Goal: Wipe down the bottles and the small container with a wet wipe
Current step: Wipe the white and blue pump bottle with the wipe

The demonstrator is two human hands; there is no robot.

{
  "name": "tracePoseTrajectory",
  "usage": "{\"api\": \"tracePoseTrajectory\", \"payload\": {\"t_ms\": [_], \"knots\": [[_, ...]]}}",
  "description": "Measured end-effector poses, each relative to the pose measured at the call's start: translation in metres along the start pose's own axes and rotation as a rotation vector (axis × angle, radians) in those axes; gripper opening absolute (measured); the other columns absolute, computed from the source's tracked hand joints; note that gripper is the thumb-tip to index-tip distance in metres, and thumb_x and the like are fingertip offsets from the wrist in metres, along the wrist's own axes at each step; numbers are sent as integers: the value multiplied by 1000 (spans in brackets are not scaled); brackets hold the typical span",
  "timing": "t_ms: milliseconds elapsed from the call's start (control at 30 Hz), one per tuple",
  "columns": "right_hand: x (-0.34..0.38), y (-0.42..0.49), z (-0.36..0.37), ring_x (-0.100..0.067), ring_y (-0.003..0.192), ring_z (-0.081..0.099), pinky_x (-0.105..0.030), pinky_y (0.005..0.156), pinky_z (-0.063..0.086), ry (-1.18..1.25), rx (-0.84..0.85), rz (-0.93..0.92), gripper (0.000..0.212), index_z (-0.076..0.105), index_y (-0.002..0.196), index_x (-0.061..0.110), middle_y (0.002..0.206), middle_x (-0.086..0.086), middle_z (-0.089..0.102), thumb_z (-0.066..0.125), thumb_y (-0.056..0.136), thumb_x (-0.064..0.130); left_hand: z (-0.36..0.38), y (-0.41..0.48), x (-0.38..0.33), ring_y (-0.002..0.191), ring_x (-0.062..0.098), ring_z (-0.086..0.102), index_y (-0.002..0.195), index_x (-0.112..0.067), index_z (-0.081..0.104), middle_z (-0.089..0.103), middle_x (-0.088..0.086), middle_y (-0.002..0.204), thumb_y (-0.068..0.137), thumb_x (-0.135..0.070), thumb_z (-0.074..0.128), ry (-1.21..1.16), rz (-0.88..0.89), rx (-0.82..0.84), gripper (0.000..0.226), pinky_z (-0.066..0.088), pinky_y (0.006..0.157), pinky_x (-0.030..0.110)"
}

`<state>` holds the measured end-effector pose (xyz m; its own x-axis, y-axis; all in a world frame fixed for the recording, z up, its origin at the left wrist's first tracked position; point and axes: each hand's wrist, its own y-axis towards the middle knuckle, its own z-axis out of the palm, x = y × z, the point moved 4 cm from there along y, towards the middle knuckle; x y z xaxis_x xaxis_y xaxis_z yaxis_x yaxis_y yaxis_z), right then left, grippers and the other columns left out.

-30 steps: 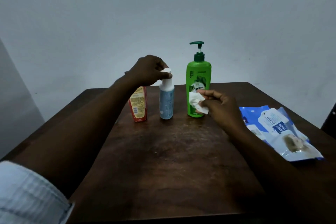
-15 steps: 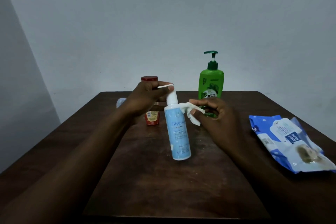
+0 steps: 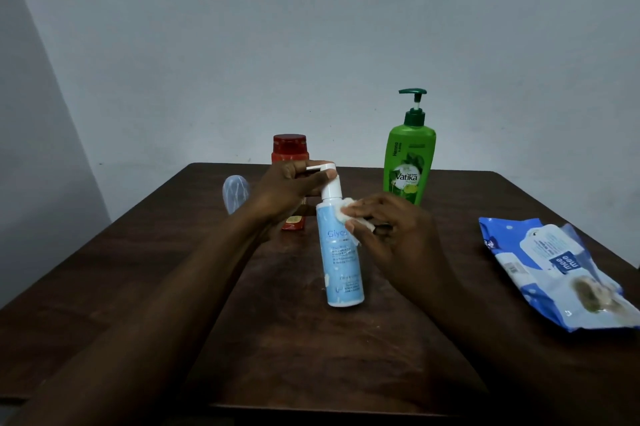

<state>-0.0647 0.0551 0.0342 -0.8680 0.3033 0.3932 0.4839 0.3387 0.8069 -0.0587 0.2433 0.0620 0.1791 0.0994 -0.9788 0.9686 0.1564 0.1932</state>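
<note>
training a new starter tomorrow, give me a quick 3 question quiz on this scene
1. True or false: the green pump bottle stands upright with no hand on it.
2. Which hand holds the wet wipe against the light blue bottle? A) left B) right
3. Fill in: the left hand holds the light blue bottle by its white ____.
Key: 1 true; 2 B, the right hand; 3 pump head.

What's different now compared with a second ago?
The left hand, gripping the blue bottle by its pump top, drew it out of the row toward the person; it now tilts. The right hand brought the wet wipe from the green bottle onto the blue one. Green bottle, red container and wipes pack stayed put.
</note>
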Motion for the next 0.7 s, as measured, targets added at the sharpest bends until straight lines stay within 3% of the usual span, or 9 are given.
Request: {"api": "tracePoseTrajectory", "payload": {"t_ms": [133,200,300,467,700], "knots": [[0,-36,-2,1,98,66,-26,85,56,-30,154,37,17,77,100,20,104,11,72,77,84,25,-6,1,10,89,17,73,109,-13,73,75,11,108,92,-16,68,-66,6,-41,18,62,70,26],[4,-53,-6,6,98,65,-17,88,52,-71,213,36,17,78,97,25,102,15,73,75,82,34,-8,2,13,93,17,72,111,-14,73,75,11,112,92,-18,68,-70,14,-59,20,61,71,26],[7,-55,-9,8,96,65,-6,87,45,-71,264,43,14,79,94,27,98,15,74,78,80,31,-7,2,14,93,17,72,110,-15,73,75,8,110,92,-18,69,-71,33,-71,19,61,70,25],[-1,-11,2,2,92,68,-16,76,57,73,180,152,16,78,101,17,101,9,72,77,85,20,-4,1,11,79,8,73,112,-12,71,75,5,100,92,-16,68,-80,39,-52,21,60,65,23],[-6,14,10,-3,89,69,-23,70,61,128,51,185,16,78,102,12,100,5,72,76,87,17,-9,-2,14,87,13,74,105,-18,73,76,4,102,91,-17,69,-77,41,-85,14,58,63,23]]}}
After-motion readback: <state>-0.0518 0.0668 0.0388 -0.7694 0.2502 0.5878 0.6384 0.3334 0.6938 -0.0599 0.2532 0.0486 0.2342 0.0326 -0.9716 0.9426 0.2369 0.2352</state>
